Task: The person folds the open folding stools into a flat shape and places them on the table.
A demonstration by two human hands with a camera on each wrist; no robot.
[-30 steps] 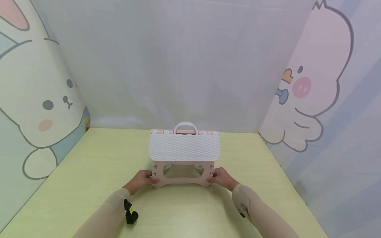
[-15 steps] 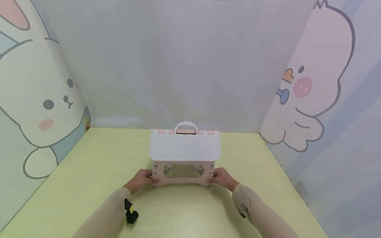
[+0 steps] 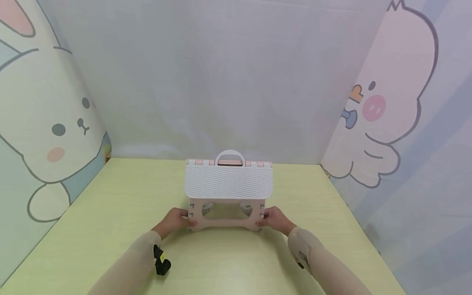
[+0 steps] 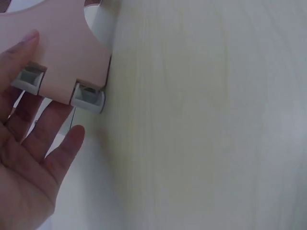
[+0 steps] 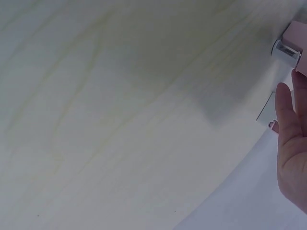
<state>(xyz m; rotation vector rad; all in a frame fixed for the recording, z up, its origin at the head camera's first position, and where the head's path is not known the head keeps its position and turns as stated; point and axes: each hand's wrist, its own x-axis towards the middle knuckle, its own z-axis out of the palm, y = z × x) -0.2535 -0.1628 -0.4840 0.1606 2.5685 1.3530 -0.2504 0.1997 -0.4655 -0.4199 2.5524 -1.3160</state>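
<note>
A folding step stool stands on the table, with a white woven-textured top panel, pink legs and a white carry handle raised at its far edge. My left hand grips the stool's left side low down, thumb on the front of the pink leg panel and fingers behind its edge. On the opposite side my right hand holds the matching lower part, thumb in front. The right wrist view catches only part of that hand beside the pink leg. The rear legs are mostly hidden.
The pale yellow table reaches back to a grey curtain wall. Side walls with cartoon animals border it left and right. A black device sits at the left sleeve.
</note>
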